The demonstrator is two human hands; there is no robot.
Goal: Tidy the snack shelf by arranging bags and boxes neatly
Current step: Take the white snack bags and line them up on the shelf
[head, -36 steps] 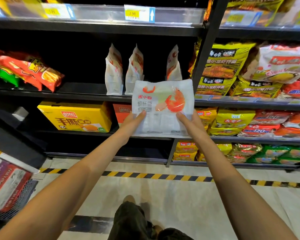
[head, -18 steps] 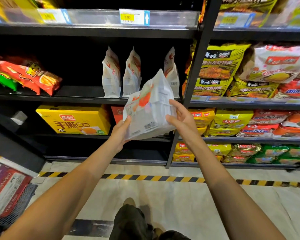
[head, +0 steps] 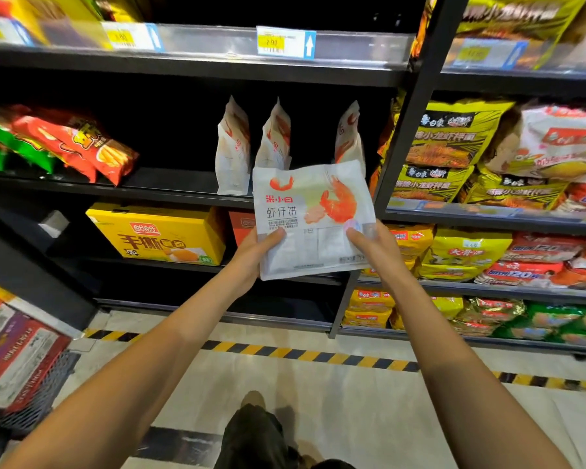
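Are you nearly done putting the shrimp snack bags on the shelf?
Partly. Three white bags already stand upright in a row on the shelf. A fourth bag is in hand: the left hand and right hand hold its lower corners in front of the shelf, front facing out. It still needs standing up with the others, perhaps in the gap between the second and third.

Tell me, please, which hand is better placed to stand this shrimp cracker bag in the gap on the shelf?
Probably the right hand: it holds the shrimp cracker bag directly below the gap between standing bags.
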